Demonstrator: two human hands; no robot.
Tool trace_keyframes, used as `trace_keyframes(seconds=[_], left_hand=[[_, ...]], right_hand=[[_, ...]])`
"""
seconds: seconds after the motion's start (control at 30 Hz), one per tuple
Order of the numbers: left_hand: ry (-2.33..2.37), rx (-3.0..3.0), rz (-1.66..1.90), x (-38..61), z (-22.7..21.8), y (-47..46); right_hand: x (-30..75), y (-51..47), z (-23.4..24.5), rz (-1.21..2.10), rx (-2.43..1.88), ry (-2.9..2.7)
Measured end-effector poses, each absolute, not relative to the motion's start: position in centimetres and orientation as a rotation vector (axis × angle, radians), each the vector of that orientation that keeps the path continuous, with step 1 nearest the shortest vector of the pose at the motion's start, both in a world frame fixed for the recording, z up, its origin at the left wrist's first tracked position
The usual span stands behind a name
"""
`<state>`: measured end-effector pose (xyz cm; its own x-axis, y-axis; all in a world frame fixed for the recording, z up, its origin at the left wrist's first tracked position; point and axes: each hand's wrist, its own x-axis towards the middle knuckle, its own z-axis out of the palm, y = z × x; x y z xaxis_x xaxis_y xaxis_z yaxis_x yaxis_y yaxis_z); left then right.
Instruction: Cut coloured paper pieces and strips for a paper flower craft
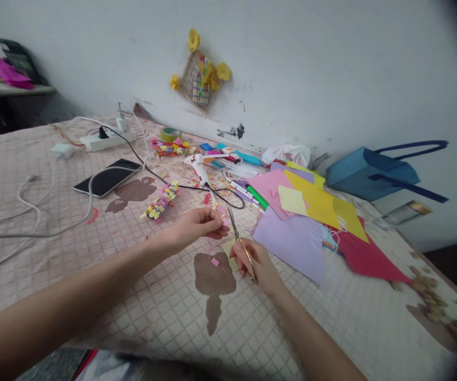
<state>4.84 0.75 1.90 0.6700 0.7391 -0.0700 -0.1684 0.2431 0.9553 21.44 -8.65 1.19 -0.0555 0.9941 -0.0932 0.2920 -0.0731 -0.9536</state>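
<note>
My right hand (257,260) is closed round the gold handles of a pair of scissors (234,226), whose blades point away from me. Just left of the blades, my left hand (200,226) pinches a small piece of pink paper (225,224) at its fingertips. A yellow paper piece (229,255) lies partly beneath the right hand. On the brown patch of the cloth, nearer to me, rests a tiny pink scrap (215,262). Beyond the left hand lies a strip covered in yellow, pink and purple paper bits (160,201).
A white glue gun (198,168) stands among paper scraps, its black cord looping near the markers (248,194). Coloured sheets (287,243) spread to the right, with a blue bag (365,172) behind. At left are a tablet (107,177), white cables and a power strip (103,141).
</note>
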Motion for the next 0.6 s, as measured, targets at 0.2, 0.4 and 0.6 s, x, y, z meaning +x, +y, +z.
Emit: trace_keyframes(seconds=[0.2,0.4,0.6], left_hand=[[0.596,1.127,0.711,4.62,1.94,1.17],[0.579,1.101,0.694,4.56,1.77,1.27],[0.589,1.072,0.714,4.65,1.99,1.12]], right_hand=[[21.48,-8.63,0.73,1.092,-1.541,-1.567],[21.48,-8.7,0.9,1.146,-1.528,-1.535],[21.38,-8.62,1.02,1.16,-1.525,-1.514]])
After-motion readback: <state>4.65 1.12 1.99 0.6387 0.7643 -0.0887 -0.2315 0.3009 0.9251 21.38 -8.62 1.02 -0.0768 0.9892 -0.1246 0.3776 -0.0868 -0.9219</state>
